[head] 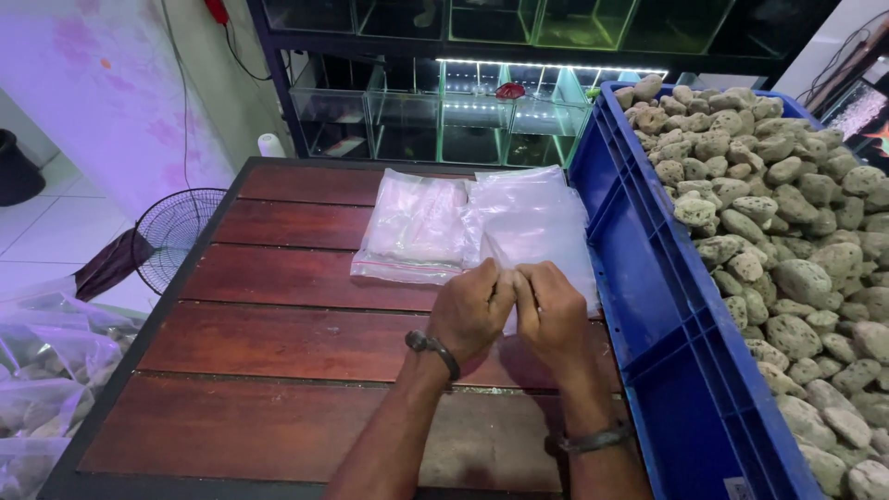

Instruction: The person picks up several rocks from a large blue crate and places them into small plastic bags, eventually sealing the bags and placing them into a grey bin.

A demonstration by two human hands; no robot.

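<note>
You pinch the near edge of a clear bag [532, 222] at frame centre with both your left hand [470, 310] and right hand [554, 315], seemingly opening its mouth, so next you likely need to rub the layers apart.

A dark red slatted wooden desk [278, 343] stands on a pale tiled floor [46, 231]. Behind it, a dark rack [278, 102] holds glass aquarium tanks [463, 111] lit by a white strip light [546, 66]. A round fan [171, 231] stands beside the pale wall [93, 93].
</note>
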